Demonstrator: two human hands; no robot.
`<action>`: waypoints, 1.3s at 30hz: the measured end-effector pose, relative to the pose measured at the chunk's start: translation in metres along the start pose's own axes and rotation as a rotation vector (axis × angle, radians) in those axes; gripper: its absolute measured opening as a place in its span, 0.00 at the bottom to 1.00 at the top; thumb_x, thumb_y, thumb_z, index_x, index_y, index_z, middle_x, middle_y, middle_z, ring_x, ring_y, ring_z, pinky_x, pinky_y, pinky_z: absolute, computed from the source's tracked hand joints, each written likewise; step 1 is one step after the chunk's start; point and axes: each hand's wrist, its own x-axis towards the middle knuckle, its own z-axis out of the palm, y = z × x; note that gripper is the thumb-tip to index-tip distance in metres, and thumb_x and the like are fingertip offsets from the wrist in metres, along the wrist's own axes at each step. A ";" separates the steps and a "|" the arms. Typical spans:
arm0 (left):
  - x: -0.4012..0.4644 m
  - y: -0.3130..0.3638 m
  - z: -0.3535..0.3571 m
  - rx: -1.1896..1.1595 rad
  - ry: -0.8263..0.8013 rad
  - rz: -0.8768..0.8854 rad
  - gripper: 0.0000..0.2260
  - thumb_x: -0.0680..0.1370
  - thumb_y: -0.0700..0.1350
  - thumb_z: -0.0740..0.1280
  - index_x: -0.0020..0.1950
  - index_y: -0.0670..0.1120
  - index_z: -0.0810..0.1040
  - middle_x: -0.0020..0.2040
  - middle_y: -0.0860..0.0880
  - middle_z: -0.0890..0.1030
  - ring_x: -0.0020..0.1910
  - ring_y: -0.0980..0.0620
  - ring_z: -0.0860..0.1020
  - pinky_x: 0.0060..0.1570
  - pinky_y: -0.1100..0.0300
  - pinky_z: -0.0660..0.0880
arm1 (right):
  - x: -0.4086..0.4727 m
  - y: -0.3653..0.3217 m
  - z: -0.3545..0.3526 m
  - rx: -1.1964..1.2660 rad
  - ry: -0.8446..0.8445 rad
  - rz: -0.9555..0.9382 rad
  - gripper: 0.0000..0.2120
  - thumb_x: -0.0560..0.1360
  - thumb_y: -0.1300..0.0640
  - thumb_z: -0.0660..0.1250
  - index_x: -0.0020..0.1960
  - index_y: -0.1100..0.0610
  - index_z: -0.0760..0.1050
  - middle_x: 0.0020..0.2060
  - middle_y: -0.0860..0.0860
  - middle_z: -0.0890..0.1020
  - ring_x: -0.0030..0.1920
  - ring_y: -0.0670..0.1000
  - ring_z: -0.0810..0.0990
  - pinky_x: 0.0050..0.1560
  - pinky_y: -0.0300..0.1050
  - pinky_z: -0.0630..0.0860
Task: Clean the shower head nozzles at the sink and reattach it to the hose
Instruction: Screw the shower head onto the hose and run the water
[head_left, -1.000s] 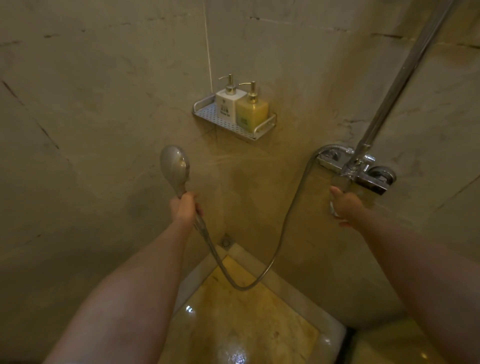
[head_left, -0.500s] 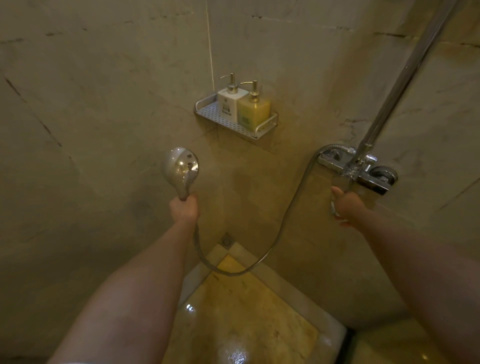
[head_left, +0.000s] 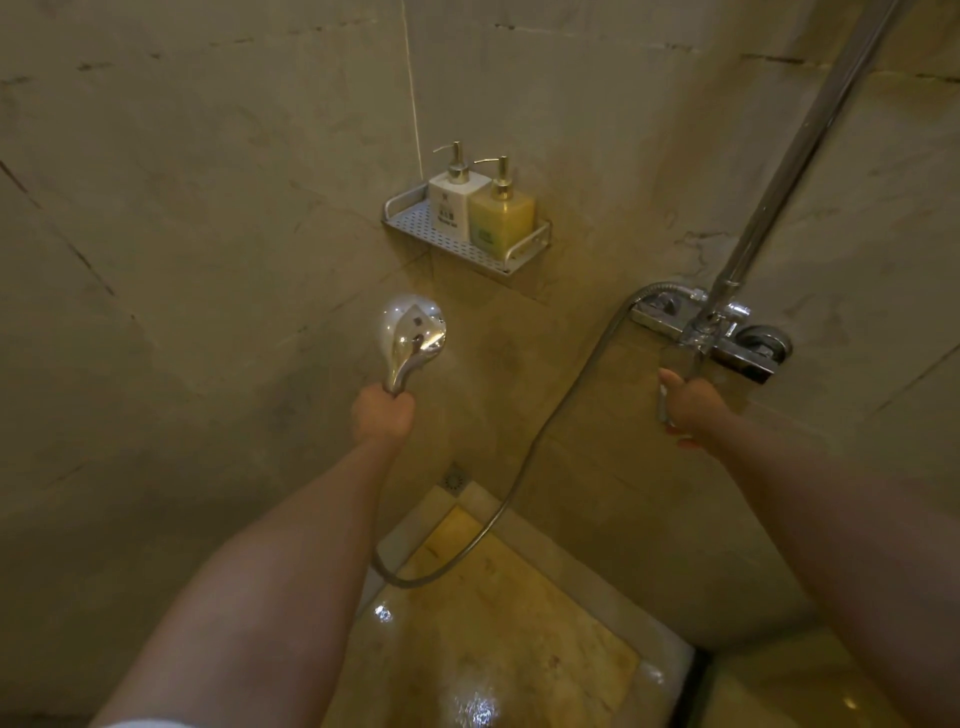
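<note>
Since a second ago the shower head (head_left: 413, 332) has turned in the left hand (head_left: 383, 413): earlier its round head showed edge-on and leaned left, now its shiny chrome back faces the camera, catching bright reflections, and it stands nearly upright. The left hand is wrapped around the handle just below the head, in front of the tiled wall and below the shelf (head_left: 464, 240). The hose (head_left: 524, 467) has swung too; its loop now hangs lower and further right, curving down over the wet floor (head_left: 493, 649) and rising to the chrome mixer valve (head_left: 711, 338). The right hand (head_left: 688, 402) has stayed put under the valve, fingers curled around a slim metal lever (head_left: 662, 402) hanging there. The nozzle face is turned away and cannot be seen. On the shelf a white pump bottle (head_left: 454, 200) and a yellow pump bottle (head_left: 501, 213) stand touching.
</note>
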 end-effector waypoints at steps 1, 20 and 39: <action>-0.001 0.000 0.000 -0.007 -0.007 0.001 0.10 0.73 0.41 0.66 0.50 0.38 0.83 0.45 0.37 0.84 0.47 0.37 0.83 0.41 0.52 0.75 | -0.001 0.001 -0.001 -0.022 0.003 -0.016 0.22 0.84 0.58 0.51 0.77 0.46 0.63 0.55 0.60 0.72 0.52 0.63 0.78 0.48 0.59 0.81; -0.032 0.029 0.015 -0.116 -0.208 0.093 0.08 0.74 0.37 0.67 0.36 0.46 0.75 0.31 0.46 0.75 0.33 0.46 0.75 0.35 0.55 0.71 | -0.021 0.048 0.041 0.246 -0.280 0.307 0.25 0.80 0.46 0.64 0.69 0.63 0.69 0.53 0.59 0.77 0.39 0.54 0.78 0.32 0.45 0.72; -0.196 0.269 0.044 -0.517 -0.713 0.694 0.16 0.80 0.52 0.68 0.60 0.42 0.78 0.50 0.39 0.83 0.46 0.51 0.80 0.49 0.49 0.78 | -0.131 -0.060 -0.100 0.474 0.154 -0.671 0.23 0.69 0.44 0.67 0.61 0.50 0.69 0.53 0.48 0.83 0.55 0.50 0.82 0.57 0.61 0.78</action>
